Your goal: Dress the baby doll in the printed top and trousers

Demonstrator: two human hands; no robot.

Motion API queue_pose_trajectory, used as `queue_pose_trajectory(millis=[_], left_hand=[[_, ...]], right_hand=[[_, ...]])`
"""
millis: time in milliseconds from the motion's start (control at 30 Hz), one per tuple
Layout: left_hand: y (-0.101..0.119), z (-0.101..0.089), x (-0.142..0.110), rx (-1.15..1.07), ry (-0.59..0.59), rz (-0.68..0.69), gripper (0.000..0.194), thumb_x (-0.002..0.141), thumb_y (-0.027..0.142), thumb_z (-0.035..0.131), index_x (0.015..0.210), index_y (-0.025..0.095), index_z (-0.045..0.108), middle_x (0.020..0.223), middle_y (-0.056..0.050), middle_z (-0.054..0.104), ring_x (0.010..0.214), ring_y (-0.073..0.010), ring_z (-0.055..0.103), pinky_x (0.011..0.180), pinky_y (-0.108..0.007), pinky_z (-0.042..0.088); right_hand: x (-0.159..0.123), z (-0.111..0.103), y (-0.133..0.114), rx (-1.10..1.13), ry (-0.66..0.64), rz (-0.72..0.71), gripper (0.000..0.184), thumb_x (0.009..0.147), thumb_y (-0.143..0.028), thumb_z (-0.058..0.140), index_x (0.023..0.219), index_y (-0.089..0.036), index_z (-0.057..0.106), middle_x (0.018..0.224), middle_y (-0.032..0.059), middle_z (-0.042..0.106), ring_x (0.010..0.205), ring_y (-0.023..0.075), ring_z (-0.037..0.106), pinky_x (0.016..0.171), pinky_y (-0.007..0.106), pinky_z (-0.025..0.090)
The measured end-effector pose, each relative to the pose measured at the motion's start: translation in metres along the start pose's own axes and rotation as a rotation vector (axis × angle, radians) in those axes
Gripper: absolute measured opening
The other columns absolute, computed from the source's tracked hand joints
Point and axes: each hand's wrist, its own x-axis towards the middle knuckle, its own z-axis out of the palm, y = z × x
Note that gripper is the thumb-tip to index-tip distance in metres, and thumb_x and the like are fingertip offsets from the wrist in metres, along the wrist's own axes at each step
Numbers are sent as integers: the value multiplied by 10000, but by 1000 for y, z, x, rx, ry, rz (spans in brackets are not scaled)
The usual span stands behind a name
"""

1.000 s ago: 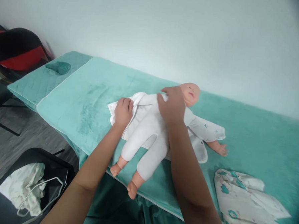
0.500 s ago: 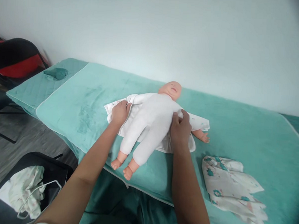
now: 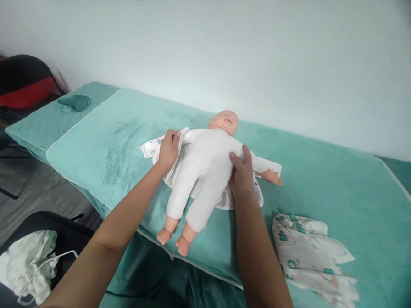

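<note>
A baby doll [image 3: 210, 149] with a white cloth body lies face up on the green bed cover [image 3: 123, 136], feet toward me. Under its back spreads a white printed baby shirt [image 3: 153, 147]; one sleeve covers the arm at the right, its hand poking out of the cuff. The other sleeve lies flat at the left. My left hand [image 3: 169, 150] is closed on the shirt's edge beside the doll's arm at the left. With the thumb on the chest, my right hand [image 3: 242, 172] grips the doll's side below the sleeved arm; its fingertips are partly hidden.
Folded printed baby pants [image 3: 313, 256] lie on the bed at the right. A black chair [image 3: 73, 232] at the lower left holds crumpled printed cloth [image 3: 31, 259] and a white hanger [image 3: 44, 265]. A black and red chair [image 3: 26, 80] stands beyond the bed's left end.
The doll has turned slightly: its head is further left and its feet further right. My right hand has moved up onto its side, and my left hand has lifted the shirt edge a little.
</note>
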Motion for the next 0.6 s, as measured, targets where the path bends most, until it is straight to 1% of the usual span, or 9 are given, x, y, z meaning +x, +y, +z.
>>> queue_pose_trajectory(millis=[133, 200, 267, 333, 400, 433, 500, 567, 600], left_hand=[[21, 11, 19, 22, -52, 23, 237, 1030, 302, 467, 805, 228, 454, 767, 16, 563, 765, -152, 534, 744, -279, 411], [31, 15, 24, 35, -105, 38, 233, 1025, 290, 474, 801, 228, 453, 757, 15, 564, 763, -157, 538, 741, -284, 408], [40, 17, 24, 58, -169, 62, 219, 1025, 292, 468, 817, 226, 476, 785, 1, 604, 786, -170, 565, 760, -296, 422], [49, 16, 19, 97, -213, 132, 183, 1021, 280, 467, 857, 219, 522, 902, -36, 662, 863, -190, 605, 811, -315, 449], [58, 11, 11, 170, -219, 220, 149, 997, 249, 497, 871, 208, 565, 1044, -78, 676, 941, -210, 626, 859, -338, 470], [63, 6, 5, 219, -218, 241, 143, 978, 237, 523, 851, 204, 581, 1064, -89, 673, 951, -218, 631, 864, -348, 479], [75, -7, -8, 316, -257, 201, 176, 936, 231, 580, 763, 205, 594, 957, -82, 680, 879, -225, 637, 820, -359, 495], [89, -24, -25, 342, -361, 102, 215, 912, 249, 610, 700, 211, 604, 792, -52, 677, 753, -211, 627, 740, -350, 500], [95, -33, -33, 303, -424, 67, 204, 915, 259, 603, 717, 214, 626, 777, -37, 689, 698, -192, 622, 705, -338, 501]], right_hand=[[-4, 5, 1, 38, -87, 35, 950, 729, -483, 792, 1555, -248, 386, 1392, 86, 635, 1301, 258, 602, 1135, 452, 494], [-6, 8, 2, 26, -179, 78, 996, 714, -476, 807, 1577, -290, 347, 1373, 75, 650, 1293, 265, 611, 1122, 475, 503], [-9, 9, 3, 23, -265, 127, 1080, 698, -462, 829, 1608, -339, 261, 1393, 69, 645, 1288, 266, 621, 1104, 491, 519], [-10, 10, 3, 28, -311, 155, 1141, 695, -453, 845, 1625, -363, 190, 1436, 71, 621, 1294, 258, 621, 1102, 487, 525], [-11, 9, 3, 37, -322, 166, 1164, 701, -451, 851, 1631, -356, 158, 1463, 79, 600, 1309, 250, 613, 1112, 472, 521], [-11, 9, 3, 45, -323, 171, 1170, 703, -447, 854, 1632, -350, 149, 1474, 83, 589, 1321, 246, 606, 1120, 464, 516], [-10, 9, 3, 61, -319, 181, 1175, 702, -438, 861, 1629, -343, 144, 1498, 88, 565, 1342, 240, 592, 1136, 455, 504], [-10, 9, 4, 64, -314, 185, 1169, 703, -436, 862, 1623, -344, 147, 1519, 91, 541, 1349, 237, 589, 1152, 457, 489], [-10, 9, 4, 58, -314, 182, 1167, 704, -441, 861, 1621, -343, 146, 1520, 94, 538, 1347, 237, 591, 1156, 462, 484]])
